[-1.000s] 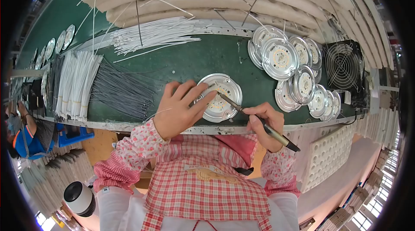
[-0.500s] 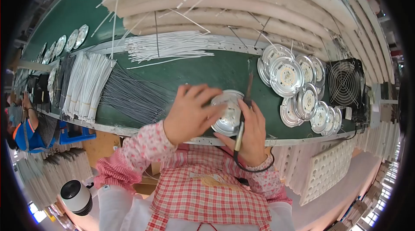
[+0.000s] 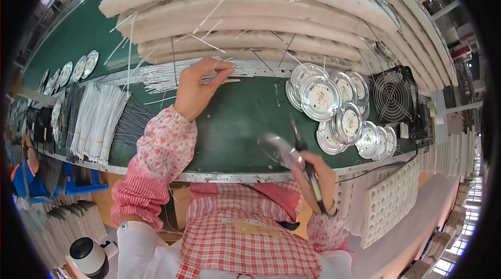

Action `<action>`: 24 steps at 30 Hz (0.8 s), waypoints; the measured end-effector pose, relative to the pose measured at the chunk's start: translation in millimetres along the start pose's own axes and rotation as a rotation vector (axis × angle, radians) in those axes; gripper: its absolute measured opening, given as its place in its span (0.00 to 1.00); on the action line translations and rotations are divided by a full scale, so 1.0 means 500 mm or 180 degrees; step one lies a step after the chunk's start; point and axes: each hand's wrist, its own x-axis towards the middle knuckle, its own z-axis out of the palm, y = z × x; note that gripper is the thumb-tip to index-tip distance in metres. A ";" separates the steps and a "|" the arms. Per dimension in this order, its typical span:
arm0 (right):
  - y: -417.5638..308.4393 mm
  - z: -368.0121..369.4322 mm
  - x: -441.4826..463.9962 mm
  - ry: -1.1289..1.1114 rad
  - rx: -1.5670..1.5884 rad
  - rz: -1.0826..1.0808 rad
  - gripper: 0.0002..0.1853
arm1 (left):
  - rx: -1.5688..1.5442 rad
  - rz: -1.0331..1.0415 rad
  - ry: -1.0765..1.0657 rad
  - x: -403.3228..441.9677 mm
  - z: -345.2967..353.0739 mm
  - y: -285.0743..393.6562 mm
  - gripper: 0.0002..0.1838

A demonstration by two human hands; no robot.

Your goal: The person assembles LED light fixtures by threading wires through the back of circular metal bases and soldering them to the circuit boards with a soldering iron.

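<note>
My right hand (image 3: 319, 177) is closed around a soldering iron (image 3: 314, 185), its dark tip pointing away from me. The same hand grips a shiny round metal lamp plate (image 3: 276, 148), tilted and blurred by motion, above the bench's front part. My left hand (image 3: 198, 88) reaches to the loose pile of white wires (image 3: 156, 78) at the back, thumb and fingers pinched together at the pile's right end. A white wire appears to be between the fingertips. To the right lie several metal lamp plates (image 3: 320, 98) with pale centres, overlapping in a heap.
Bundled white wires (image 3: 96, 122) and dark grey wires (image 3: 138, 125) lie left on the green bench (image 3: 235, 127). Foam sheets (image 3: 250, 18) are stacked behind. A black fan (image 3: 392, 96) stands right. Another person (image 3: 31, 172) is at far left; a white cylindrical device (image 3: 88, 255) sits below.
My left hand has left the lamp plate and moved back and left to the white wires. My right hand has shifted right and toward me, carrying the plate and soldering iron; the view has shifted too.
</note>
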 end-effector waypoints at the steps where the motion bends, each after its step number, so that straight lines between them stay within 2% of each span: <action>1: -0.008 0.005 0.020 0.0110 0.0028 0.0203 0.16 | -0.0022 0.0049 -0.0152 -0.008 0.002 0.024 0.09; 4: 0.019 0.044 0.060 0.0485 0.0475 0.0376 0.14 | -0.0034 0.0199 -0.0540 -0.052 0.025 0.088 0.11; 7: 0.012 0.062 0.074 0.0618 0.0620 0.0661 0.15 | 0.0138 0.0424 -0.0792 -0.106 0.071 0.107 0.10; 17: 0.002 0.068 0.067 0.0706 0.0422 0.0605 0.14 | 0.0616 0.0619 -0.0409 -0.145 0.109 0.134 0.09; 23: -0.024 0.072 0.057 0.0784 0.0043 0.0109 0.15 | 0.0609 0.0724 -0.0364 -0.154 0.104 0.141 0.10; 24: -0.026 0.077 0.056 0.0877 -0.0202 -0.0206 0.20 | 0.0519 0.0705 -0.0383 -0.157 0.103 0.143 0.10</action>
